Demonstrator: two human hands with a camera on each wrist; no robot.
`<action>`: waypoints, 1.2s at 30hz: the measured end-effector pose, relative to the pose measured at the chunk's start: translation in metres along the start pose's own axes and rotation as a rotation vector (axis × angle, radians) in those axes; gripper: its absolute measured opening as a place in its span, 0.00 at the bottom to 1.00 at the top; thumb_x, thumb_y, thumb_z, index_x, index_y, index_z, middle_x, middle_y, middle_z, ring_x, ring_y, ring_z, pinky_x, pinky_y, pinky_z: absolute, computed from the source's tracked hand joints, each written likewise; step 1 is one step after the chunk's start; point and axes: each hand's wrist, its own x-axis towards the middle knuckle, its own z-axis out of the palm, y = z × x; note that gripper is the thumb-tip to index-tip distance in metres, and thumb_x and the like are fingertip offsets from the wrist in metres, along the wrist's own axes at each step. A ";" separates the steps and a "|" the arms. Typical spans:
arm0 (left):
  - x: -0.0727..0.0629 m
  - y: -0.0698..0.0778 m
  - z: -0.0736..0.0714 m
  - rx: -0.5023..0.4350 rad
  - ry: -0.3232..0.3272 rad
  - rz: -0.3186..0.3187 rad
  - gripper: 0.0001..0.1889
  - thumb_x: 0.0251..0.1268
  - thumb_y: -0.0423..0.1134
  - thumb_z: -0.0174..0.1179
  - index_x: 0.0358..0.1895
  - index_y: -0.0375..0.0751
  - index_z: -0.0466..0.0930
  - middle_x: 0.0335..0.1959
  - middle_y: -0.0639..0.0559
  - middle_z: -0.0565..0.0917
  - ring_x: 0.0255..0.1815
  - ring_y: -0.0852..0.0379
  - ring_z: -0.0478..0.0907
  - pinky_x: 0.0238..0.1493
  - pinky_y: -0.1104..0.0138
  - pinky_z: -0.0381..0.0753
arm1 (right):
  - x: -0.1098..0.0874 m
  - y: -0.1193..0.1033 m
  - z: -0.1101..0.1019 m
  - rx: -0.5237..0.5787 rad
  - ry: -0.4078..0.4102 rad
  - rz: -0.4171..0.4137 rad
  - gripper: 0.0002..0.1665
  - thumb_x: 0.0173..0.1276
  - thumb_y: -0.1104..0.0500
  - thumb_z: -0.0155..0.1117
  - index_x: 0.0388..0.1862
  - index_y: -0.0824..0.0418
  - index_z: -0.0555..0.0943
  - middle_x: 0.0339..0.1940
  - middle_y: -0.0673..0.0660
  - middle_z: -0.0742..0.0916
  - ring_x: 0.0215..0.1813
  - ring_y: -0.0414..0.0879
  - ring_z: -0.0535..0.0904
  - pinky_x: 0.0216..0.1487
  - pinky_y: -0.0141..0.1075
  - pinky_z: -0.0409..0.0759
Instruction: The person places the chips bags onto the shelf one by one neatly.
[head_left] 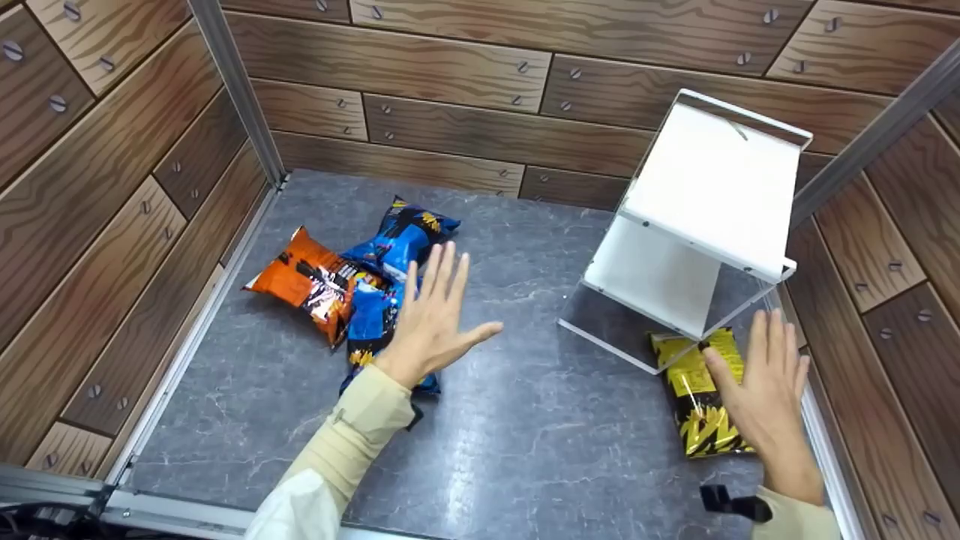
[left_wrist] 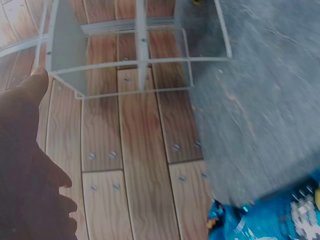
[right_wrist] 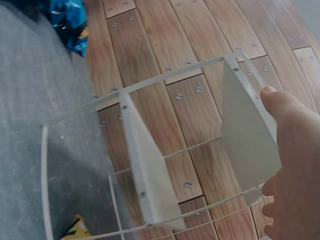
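My left hand (head_left: 433, 322) hovers with fingers spread and straight, overlapping the blue chip bags in the head view. One blue bag (head_left: 371, 315) lies partly hidden behind it; another blue bag (head_left: 405, 236) lies farther back. An orange chip bag (head_left: 304, 277) leans against them on the left. My right hand (head_left: 769, 390), fingers straight and thumb out, is over the right side. Beneath it in that view lies a yellow and black chip bag (head_left: 701, 405), partly covered by the hand. Neither hand holds anything.
A clear-sided rack with white shelves (head_left: 716, 187) stands at the back right, its front lower corner by the yellow bag. Wood-patterned walls (head_left: 450, 60) and metal posts (head_left: 232, 82) enclose the grey marbled floor (head_left: 517, 420). A metal rail (head_left: 187, 360) edges the left side.
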 end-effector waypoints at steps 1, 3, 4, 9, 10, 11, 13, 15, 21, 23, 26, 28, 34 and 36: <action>0.003 0.004 0.000 -0.010 -0.002 0.005 0.58 0.59 0.81 0.37 0.81 0.45 0.33 0.83 0.45 0.34 0.84 0.48 0.29 0.81 0.44 0.32 | 0.002 0.000 -0.002 0.015 0.011 0.002 0.50 0.77 0.39 0.44 0.81 0.59 0.32 0.82 0.58 0.34 0.82 0.60 0.23 0.74 0.59 0.14; 0.009 0.011 -0.001 -0.046 -0.011 0.014 0.57 0.60 0.82 0.36 0.81 0.46 0.32 0.83 0.46 0.33 0.83 0.49 0.28 0.81 0.46 0.31 | 0.006 0.000 -0.005 0.047 0.029 0.003 0.49 0.78 0.40 0.44 0.81 0.60 0.32 0.82 0.59 0.35 0.82 0.61 0.25 0.75 0.59 0.16; 0.012 0.015 -0.001 -0.061 -0.014 0.020 0.57 0.60 0.81 0.36 0.81 0.46 0.32 0.83 0.46 0.33 0.83 0.49 0.28 0.81 0.46 0.31 | 0.008 0.001 -0.006 0.065 0.037 0.003 0.49 0.78 0.41 0.43 0.81 0.60 0.32 0.82 0.59 0.35 0.82 0.61 0.26 0.75 0.59 0.17; 0.037 0.041 -0.006 -0.184 -0.043 0.037 0.54 0.65 0.76 0.40 0.81 0.45 0.32 0.83 0.46 0.35 0.83 0.49 0.29 0.81 0.49 0.30 | 0.022 0.001 -0.013 0.213 0.086 0.015 0.46 0.79 0.44 0.42 0.81 0.61 0.33 0.83 0.61 0.38 0.82 0.62 0.31 0.79 0.59 0.25; 0.043 0.048 -0.007 -0.214 -0.044 0.040 0.53 0.66 0.74 0.41 0.81 0.44 0.33 0.83 0.45 0.36 0.84 0.49 0.30 0.81 0.50 0.31 | 0.025 0.000 -0.014 0.245 0.098 0.020 0.46 0.80 0.45 0.42 0.81 0.61 0.33 0.83 0.62 0.39 0.83 0.62 0.32 0.79 0.60 0.27; 0.050 0.055 -0.007 -0.252 -0.042 0.043 0.51 0.68 0.72 0.43 0.81 0.43 0.34 0.83 0.44 0.37 0.84 0.49 0.32 0.81 0.51 0.33 | 0.028 0.000 -0.014 0.276 0.116 0.025 0.45 0.80 0.45 0.42 0.82 0.60 0.35 0.83 0.62 0.41 0.83 0.62 0.33 0.79 0.60 0.30; 0.064 0.070 -0.007 -0.323 -0.032 0.056 0.49 0.71 0.66 0.47 0.81 0.40 0.37 0.83 0.42 0.41 0.84 0.47 0.36 0.82 0.53 0.36 | 0.033 -0.002 -0.014 0.326 0.157 0.033 0.43 0.80 0.46 0.43 0.82 0.58 0.38 0.83 0.63 0.44 0.83 0.62 0.37 0.80 0.60 0.35; 0.079 0.085 -0.005 -0.394 -0.030 0.072 0.46 0.73 0.60 0.50 0.80 0.37 0.39 0.82 0.41 0.44 0.83 0.47 0.40 0.82 0.55 0.40 | 0.037 -0.004 -0.013 0.365 0.193 0.033 0.41 0.80 0.48 0.43 0.83 0.56 0.40 0.83 0.63 0.48 0.83 0.61 0.41 0.81 0.59 0.37; 0.115 0.127 -0.002 -0.584 -0.040 0.094 0.40 0.76 0.51 0.51 0.80 0.38 0.42 0.82 0.43 0.49 0.83 0.51 0.47 0.81 0.64 0.45 | 0.046 -0.009 -0.008 0.435 0.227 0.027 0.39 0.80 0.49 0.45 0.83 0.54 0.44 0.82 0.61 0.54 0.82 0.59 0.49 0.82 0.54 0.44; 0.125 0.138 -0.002 -0.640 -0.033 0.088 0.38 0.77 0.50 0.50 0.80 0.40 0.45 0.81 0.44 0.51 0.82 0.51 0.50 0.81 0.64 0.49 | 0.048 -0.008 -0.006 0.466 0.208 0.024 0.39 0.80 0.50 0.45 0.82 0.54 0.44 0.81 0.63 0.57 0.81 0.61 0.52 0.81 0.55 0.49; 0.134 0.151 0.001 -0.695 -0.021 0.067 0.34 0.79 0.48 0.47 0.80 0.41 0.48 0.80 0.44 0.56 0.80 0.51 0.55 0.80 0.64 0.54 | 0.049 -0.005 -0.001 0.505 0.153 0.025 0.40 0.80 0.50 0.44 0.83 0.55 0.41 0.80 0.67 0.58 0.78 0.65 0.56 0.78 0.59 0.53; 0.137 0.157 0.003 -0.715 -0.010 0.050 0.32 0.79 0.46 0.46 0.80 0.41 0.49 0.78 0.43 0.60 0.79 0.50 0.59 0.78 0.64 0.58 | 0.049 -0.003 0.001 0.515 0.122 0.025 0.41 0.80 0.50 0.45 0.83 0.54 0.39 0.79 0.68 0.59 0.77 0.67 0.58 0.77 0.60 0.57; 0.138 0.164 0.007 -0.703 0.051 0.037 0.31 0.79 0.43 0.47 0.78 0.37 0.52 0.73 0.42 0.69 0.74 0.50 0.66 0.75 0.68 0.64 | 0.047 -0.004 0.004 0.461 0.111 0.052 0.43 0.79 0.48 0.47 0.83 0.47 0.38 0.75 0.71 0.66 0.72 0.68 0.67 0.70 0.60 0.68; 0.138 0.165 0.007 -0.696 0.057 0.037 0.31 0.79 0.43 0.47 0.78 0.37 0.52 0.73 0.42 0.69 0.74 0.50 0.67 0.75 0.68 0.64 | 0.046 -0.005 0.004 0.448 0.117 0.061 0.42 0.79 0.47 0.47 0.83 0.47 0.39 0.73 0.72 0.69 0.70 0.68 0.69 0.68 0.60 0.70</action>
